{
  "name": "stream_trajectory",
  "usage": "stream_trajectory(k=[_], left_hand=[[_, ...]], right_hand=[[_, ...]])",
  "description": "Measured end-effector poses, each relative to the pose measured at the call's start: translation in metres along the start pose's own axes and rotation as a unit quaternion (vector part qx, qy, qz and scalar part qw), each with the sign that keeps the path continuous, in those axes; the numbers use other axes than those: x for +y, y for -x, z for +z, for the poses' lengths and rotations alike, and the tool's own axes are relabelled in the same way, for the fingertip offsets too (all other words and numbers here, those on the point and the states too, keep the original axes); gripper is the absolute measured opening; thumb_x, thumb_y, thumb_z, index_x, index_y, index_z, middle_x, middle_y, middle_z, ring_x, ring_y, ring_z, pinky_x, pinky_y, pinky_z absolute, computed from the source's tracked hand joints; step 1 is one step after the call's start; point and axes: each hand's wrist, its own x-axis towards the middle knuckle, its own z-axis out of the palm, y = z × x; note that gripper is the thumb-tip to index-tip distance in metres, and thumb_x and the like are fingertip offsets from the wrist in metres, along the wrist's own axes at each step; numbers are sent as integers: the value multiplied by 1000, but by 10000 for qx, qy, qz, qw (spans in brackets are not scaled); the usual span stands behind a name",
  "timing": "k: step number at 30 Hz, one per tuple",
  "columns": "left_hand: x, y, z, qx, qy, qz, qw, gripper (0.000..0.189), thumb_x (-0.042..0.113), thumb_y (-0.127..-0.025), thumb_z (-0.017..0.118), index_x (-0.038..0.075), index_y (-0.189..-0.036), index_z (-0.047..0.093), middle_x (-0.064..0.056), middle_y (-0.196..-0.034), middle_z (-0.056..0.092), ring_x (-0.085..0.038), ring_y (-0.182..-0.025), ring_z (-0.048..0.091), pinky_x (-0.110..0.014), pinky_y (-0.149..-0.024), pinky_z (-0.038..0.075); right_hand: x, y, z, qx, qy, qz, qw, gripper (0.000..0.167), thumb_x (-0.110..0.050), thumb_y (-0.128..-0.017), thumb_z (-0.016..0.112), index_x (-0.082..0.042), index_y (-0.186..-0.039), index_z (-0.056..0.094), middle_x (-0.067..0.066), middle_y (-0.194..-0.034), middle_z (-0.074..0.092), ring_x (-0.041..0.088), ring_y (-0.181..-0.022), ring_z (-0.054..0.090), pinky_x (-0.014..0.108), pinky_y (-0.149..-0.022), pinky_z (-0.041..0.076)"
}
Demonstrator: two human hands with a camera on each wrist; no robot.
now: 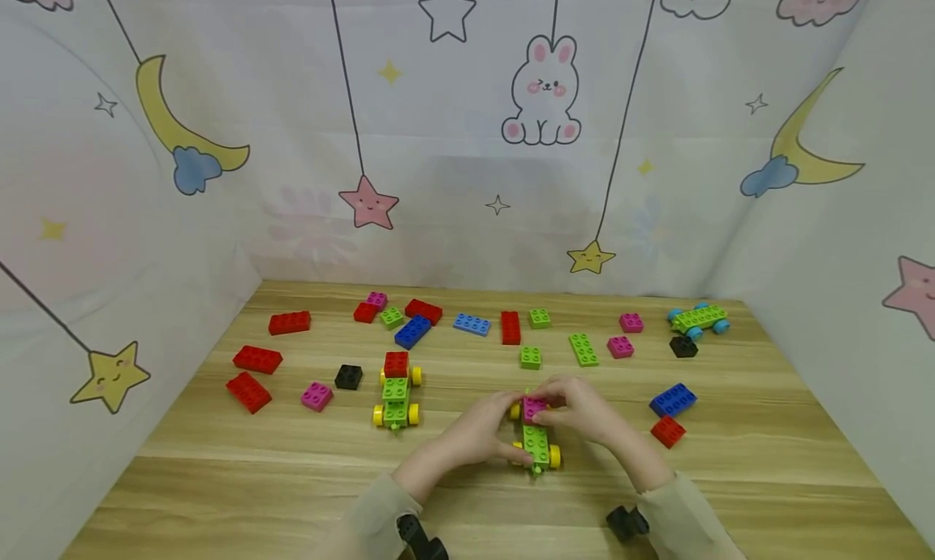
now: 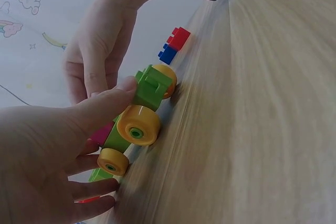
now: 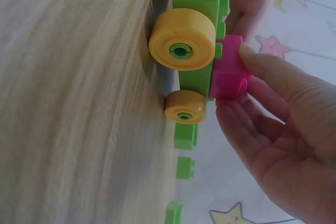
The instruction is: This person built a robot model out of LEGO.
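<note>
A green toy car base (image 1: 536,445) with yellow wheels stands on the table in front of me. On its far end sits a magenta brick (image 3: 229,69), seated flat against the studs as far as the right wrist view shows. My right hand (image 1: 584,412) pinches that brick between thumb and fingers. From the left side, my left hand (image 1: 473,432) holds the car base, its thumb (image 2: 107,103) on the near end and its other fingers reaching toward the far end. The wheels on the left side are partly hidden by this hand in the head view.
Left of my hands stands a second green car (image 1: 396,412) with a red brick (image 1: 397,364) on it. A green car with blue wheels (image 1: 699,320) is at the back right. Loose bricks lie about, including a black one (image 1: 348,376) and a blue one (image 1: 673,399).
</note>
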Motion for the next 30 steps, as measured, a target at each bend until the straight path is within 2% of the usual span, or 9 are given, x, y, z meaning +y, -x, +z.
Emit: stream_trajectory(k=[16, 24, 30], left_hand=[[-1, 0, -1, -29, 14, -45, 10000, 93, 43, -74, 84, 5, -148, 40, -12, -151, 43, -31, -139, 41, -47, -114, 36], [-1, 1, -1, -51, -2, -43, 10000, 94, 44, -74, 83, 6, -148, 40, -12, -151, 43, -31, -139, 42, -47, -113, 36], [0, 1, -1, -70, 65, -58, 9999, 93, 43, -74, 84, 6, -148, 40, -12, -151, 43, -30, -139, 41, -47, -113, 36]], right_hand=[[2, -1, 2, 56, -120, 17, 9999, 26, -13, -89, 72, 1, -111, 72, 13, -106, 71, 24, -96, 67, 35, -83, 57], [6, -2, 3, 65, -180, 67, 9998, 28, -16, -87, 74, -2, -112, 73, 8, -104, 71, 17, -94, 66, 24, -81, 55], [7, -2, 2, 97, -162, 72, 9998, 28, -16, -87, 74, -2, -110, 73, 9, -105, 71, 19, -95, 67, 27, -82, 56]])
